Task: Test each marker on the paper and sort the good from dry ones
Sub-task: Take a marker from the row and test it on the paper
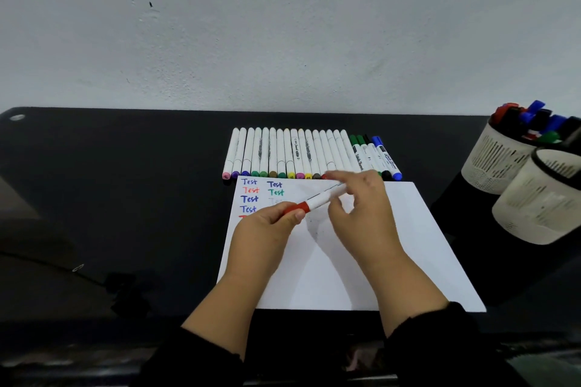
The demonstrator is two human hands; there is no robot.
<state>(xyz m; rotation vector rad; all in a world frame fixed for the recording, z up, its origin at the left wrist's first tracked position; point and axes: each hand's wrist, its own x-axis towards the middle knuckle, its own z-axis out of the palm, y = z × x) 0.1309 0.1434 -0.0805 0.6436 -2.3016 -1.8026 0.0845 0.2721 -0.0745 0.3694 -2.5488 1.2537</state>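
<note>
Both hands meet over the paper (pixel 361 261) on the desk (pixel 125 198). The left hand (pixel 267 229) curls around the red cap end of a red marker (pixel 317 201), while the right hand (pixel 364 207) pinches its white barrel, held just above the sheet.

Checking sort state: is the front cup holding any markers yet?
No. The front cup shows only a bare rim and dark inside, while the back cup holds the capped markers.
</note>
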